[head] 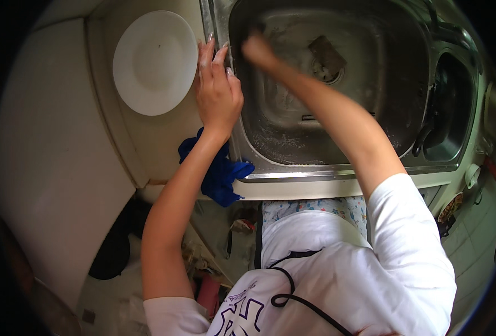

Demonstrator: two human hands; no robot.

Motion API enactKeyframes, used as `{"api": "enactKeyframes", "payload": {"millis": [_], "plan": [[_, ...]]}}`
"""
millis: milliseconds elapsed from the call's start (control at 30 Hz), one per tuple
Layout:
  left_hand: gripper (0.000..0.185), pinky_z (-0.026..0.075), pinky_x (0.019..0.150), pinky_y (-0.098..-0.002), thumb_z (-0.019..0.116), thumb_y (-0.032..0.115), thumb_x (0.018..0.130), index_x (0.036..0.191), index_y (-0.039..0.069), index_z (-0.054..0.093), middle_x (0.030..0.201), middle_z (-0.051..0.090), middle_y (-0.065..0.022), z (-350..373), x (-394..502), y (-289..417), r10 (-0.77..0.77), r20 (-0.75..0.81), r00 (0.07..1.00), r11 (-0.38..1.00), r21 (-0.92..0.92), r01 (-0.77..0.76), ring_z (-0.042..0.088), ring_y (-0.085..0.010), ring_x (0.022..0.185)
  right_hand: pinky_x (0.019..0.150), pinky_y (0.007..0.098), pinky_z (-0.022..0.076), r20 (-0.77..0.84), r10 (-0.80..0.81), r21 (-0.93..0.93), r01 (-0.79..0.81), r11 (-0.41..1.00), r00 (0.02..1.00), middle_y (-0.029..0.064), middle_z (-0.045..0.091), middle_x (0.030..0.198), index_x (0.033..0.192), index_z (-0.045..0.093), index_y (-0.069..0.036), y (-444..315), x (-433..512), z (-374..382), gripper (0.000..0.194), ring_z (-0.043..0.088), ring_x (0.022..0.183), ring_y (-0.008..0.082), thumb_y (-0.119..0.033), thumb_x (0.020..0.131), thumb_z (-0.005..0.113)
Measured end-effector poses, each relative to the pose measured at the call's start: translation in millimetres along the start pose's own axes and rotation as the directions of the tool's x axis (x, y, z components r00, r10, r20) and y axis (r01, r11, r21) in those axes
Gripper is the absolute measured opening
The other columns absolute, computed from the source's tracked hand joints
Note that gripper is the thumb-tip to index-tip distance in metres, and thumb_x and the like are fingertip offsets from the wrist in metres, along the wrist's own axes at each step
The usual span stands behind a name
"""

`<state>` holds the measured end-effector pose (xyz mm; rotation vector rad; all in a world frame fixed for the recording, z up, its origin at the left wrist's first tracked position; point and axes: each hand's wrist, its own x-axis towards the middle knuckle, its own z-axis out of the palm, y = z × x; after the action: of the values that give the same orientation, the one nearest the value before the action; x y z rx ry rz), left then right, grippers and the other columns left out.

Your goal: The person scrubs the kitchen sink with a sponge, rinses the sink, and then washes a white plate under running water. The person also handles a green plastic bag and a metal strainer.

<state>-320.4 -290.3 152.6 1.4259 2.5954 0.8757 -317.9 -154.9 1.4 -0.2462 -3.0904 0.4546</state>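
Note:
My left hand (218, 88) rests flat on the left rim of the stainless steel sink (273, 173), fingers apart and wet, beside a white plate (155, 63) on the counter. Inside the sink, at its left wall, my right hand (258, 48) is blurred by motion. Something dark shows beyond its fingers; what it is and whether the hand grips it cannot be told. A brownish flat pad (327, 54) lies partly over the drain strainer (325, 73). Below my left wrist, a blue cloth (223, 176) hangs over the counter's front edge.
A smaller basin (447, 113) adjoins the sink on the right, near the faucet (453, 35). A wall or panel (50, 126) bounds the counter on the left. White foam streaks the sink's bottom. At the far right stands a small white cup (472, 175).

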Motion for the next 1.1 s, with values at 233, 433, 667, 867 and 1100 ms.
{"api": "enactKeyframes", "payload": {"millis": [233,433,667,867,1100], "plan": [[0.046,0.027,0.111,-0.0471,0.049,0.003,0.081,0.127,0.004,0.051,0.143,0.039,-0.0170,-2.0,4.8,-0.3,0.077,0.056,0.995,0.996,0.044,-0.079,0.032,-0.0366,0.136,0.072,0.0520,0.0526,0.282,0.530,0.661,-0.562,0.497,0.800,0.0272,0.065,0.081,0.077,0.067,0.002,-73.1,-110.5,-5.9,0.034,0.064,0.076,0.0453,-0.024,0.088,0.047],[0.047,0.012,0.117,-0.0499,0.051,0.016,0.084,0.130,0.007,0.056,0.150,0.034,-0.0106,13.2,23.0,26.8,-0.024,0.794,0.607,0.400,0.564,-0.722,0.029,-0.0303,0.140,0.069,0.0439,0.0540,0.622,0.157,0.174,-0.332,0.927,0.767,0.0169,0.069,0.083,0.079,0.072,-0.006,-53.3,-242.7,-55.8,0.020,0.068,0.080,0.0324,-0.016,0.079,0.054],[0.071,0.000,0.116,-0.0486,0.026,0.052,0.092,0.149,0.011,0.016,0.158,0.004,-0.0085,106.1,-59.7,23.0,-0.509,0.825,0.246,0.331,0.451,-0.829,0.001,-0.0315,0.145,0.076,0.0394,0.0530,0.537,0.456,-0.328,-0.323,0.888,0.710,0.0174,0.069,0.087,0.092,0.068,-0.004,75.3,-352.2,-110.2,0.022,0.067,0.089,0.0306,-0.016,0.084,0.051],[0.075,0.011,0.117,-0.0436,0.017,0.059,0.095,0.149,0.007,0.022,0.157,0.012,-0.0161,94.4,-88.4,64.4,-0.320,0.907,-0.275,0.948,0.303,-0.103,0.009,-0.0349,0.145,0.089,0.0464,0.0469,0.793,0.359,0.028,-0.618,0.786,0.493,0.0286,0.063,0.103,0.116,0.051,0.004,71.5,-356.8,-84.0,0.043,0.060,0.100,0.0430,-0.033,0.095,0.046],[0.049,0.028,0.112,-0.0398,0.042,0.036,0.095,0.124,-0.002,0.054,0.134,0.050,-0.0175,-35.0,-98.8,76.3,0.086,0.952,0.293,0.973,-0.017,-0.232,0.039,-0.0294,0.132,0.099,0.0461,0.0410,0.793,-0.146,0.508,-0.509,0.695,0.592,0.0262,0.057,0.121,0.124,0.054,0.001,-24.4,-241.1,-74.5,0.054,0.052,0.115,0.0425,-0.043,0.097,0.039]]}}
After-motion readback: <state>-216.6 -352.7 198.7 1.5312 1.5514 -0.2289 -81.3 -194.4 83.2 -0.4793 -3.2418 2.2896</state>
